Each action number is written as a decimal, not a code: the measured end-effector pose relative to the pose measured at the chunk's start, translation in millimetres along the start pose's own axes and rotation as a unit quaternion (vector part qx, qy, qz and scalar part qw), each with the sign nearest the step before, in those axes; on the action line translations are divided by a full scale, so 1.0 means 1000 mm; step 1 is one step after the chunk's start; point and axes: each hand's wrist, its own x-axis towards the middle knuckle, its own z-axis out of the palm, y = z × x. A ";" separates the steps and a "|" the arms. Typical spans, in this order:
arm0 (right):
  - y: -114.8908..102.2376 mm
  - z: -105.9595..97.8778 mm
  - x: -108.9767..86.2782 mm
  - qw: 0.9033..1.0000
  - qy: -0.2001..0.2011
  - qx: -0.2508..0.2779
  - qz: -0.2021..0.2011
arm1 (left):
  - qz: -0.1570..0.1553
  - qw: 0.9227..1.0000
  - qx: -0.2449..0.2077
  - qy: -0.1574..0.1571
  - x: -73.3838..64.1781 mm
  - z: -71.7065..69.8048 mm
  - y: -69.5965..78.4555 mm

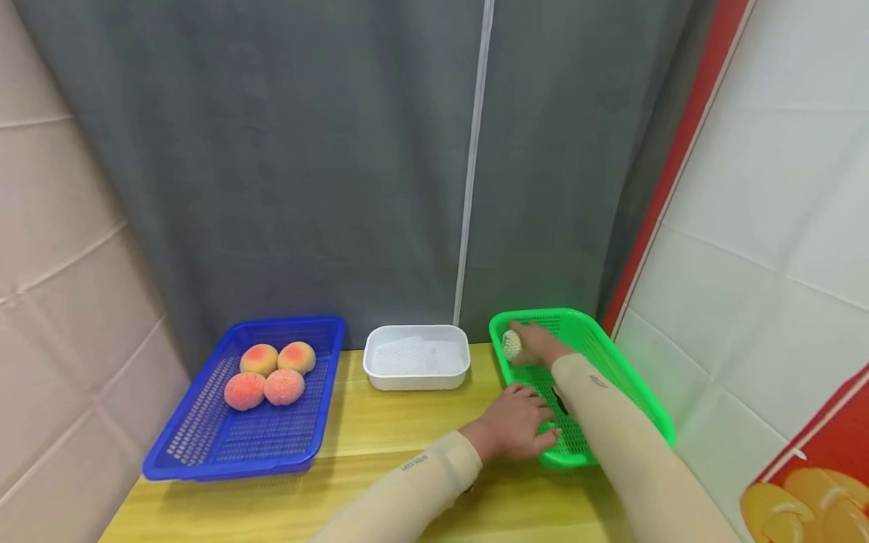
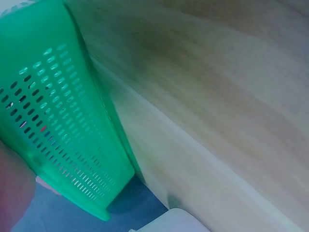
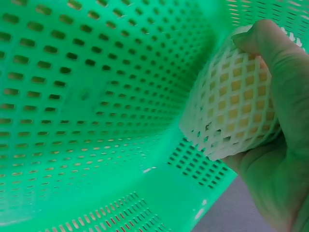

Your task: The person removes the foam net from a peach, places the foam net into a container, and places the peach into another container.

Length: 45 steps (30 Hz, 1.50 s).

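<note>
In the head view my right hand (image 1: 541, 344) reaches into the far left part of the green basket (image 1: 652, 403). It grips a peach in a white foam net (image 1: 511, 345). The right wrist view shows the thumb on the upper side of the net (image 3: 241, 99) and other fingers hidden behind it; yellow and a little orange show through the mesh. My left hand (image 1: 517, 421) lies over the basket's near left rim with fingers spread, holding nothing. In the left wrist view, part of that hand (image 2: 13, 186) appears beside the basket's perforated wall (image 2: 58, 111).
A blue basket (image 1: 324, 392) at the left holds several peaches (image 1: 284, 387), some yellow with a red blush, some pink. Between the baskets, at the back of the wooden table (image 1: 380, 437), stands a white tray (image 1: 416, 381). A grey curtain (image 1: 305, 166) hangs behind; pale walls flank both sides.
</note>
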 end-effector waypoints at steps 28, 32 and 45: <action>-0.016 -0.032 -0.055 0.995 0.068 0.034 -0.065 | 0.005 0.999 -0.046 0.029 -0.002 -0.005 -0.003; -0.020 -0.036 -0.062 0.995 0.068 0.042 -0.059 | -0.007 0.996 -0.084 0.042 -0.008 -0.012 -0.007; -0.053 -0.047 -0.086 0.991 0.088 0.033 -0.098 | -0.094 0.963 -0.199 0.153 -0.066 -0.050 -0.048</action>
